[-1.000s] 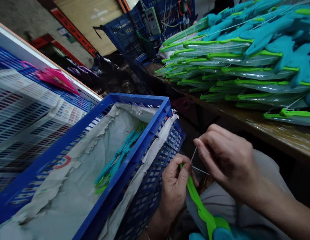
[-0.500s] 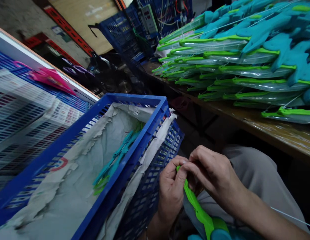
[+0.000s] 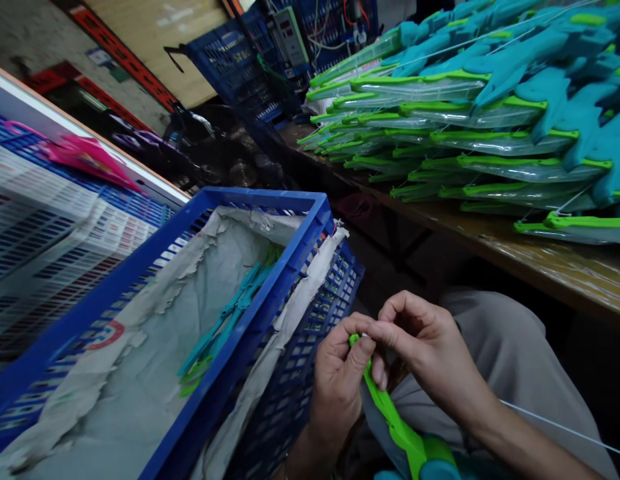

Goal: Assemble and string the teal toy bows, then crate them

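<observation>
Low in the view, my left hand is closed around the tip end of a lime-green and teal plastic toy bow, thumb pressed near its tip. The bow slants down toward my lap, with its teal handle part cut off by the bottom edge. My right hand meets the left at the tip, thumb and forefinger pinched; a small white bit, apparently string, shows there. White string runs from behind my right forearm to the right edge.
A blue crate lined with torn pale sacking stands at left, holding several teal and green pieces. Many similar strung bows are stacked on a wooden bench at right. A pink item lies at far left.
My right hand's fingers have opened out slightly from the bow's tip, with the pinch kept. The left hand stays on the bow. The view has shifted slightly.
</observation>
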